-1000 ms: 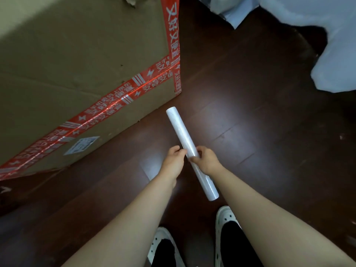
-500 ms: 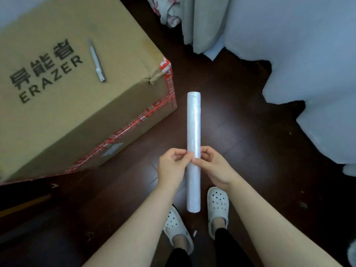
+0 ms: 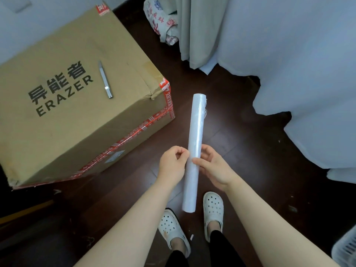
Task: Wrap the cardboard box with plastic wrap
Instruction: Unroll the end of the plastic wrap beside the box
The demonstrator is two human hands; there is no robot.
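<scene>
A large cardboard box (image 3: pixel 63 116) with black "ERAZER" print and red tape on its edges stands on the dark wooden floor at the left. In front of me I hold a white roll of plastic wrap (image 3: pixel 195 135), pointing away from me, to the right of the box and apart from it. My right hand (image 3: pixel 215 167) grips the roll around its middle from the right. My left hand (image 3: pixel 172 163) pinches at the roll's left side with thumb and fingertips. A bit of loose film sticks out near the roll's far end.
A silver utility knife (image 3: pixel 105 79) lies on top of the box. White sheets (image 3: pixel 308 74) and a curtain (image 3: pixel 200 31) hang at the right and back, with a printed bag (image 3: pixel 163 22) behind. My feet in white clogs (image 3: pixel 213 211) stand below the roll. A white basket (image 3: pixel 344 249) shows at the bottom right.
My view has risen from the box's side to show its top and the knife. The roll has turned from slanted to nearly straight ahead, both hands staying at its middle.
</scene>
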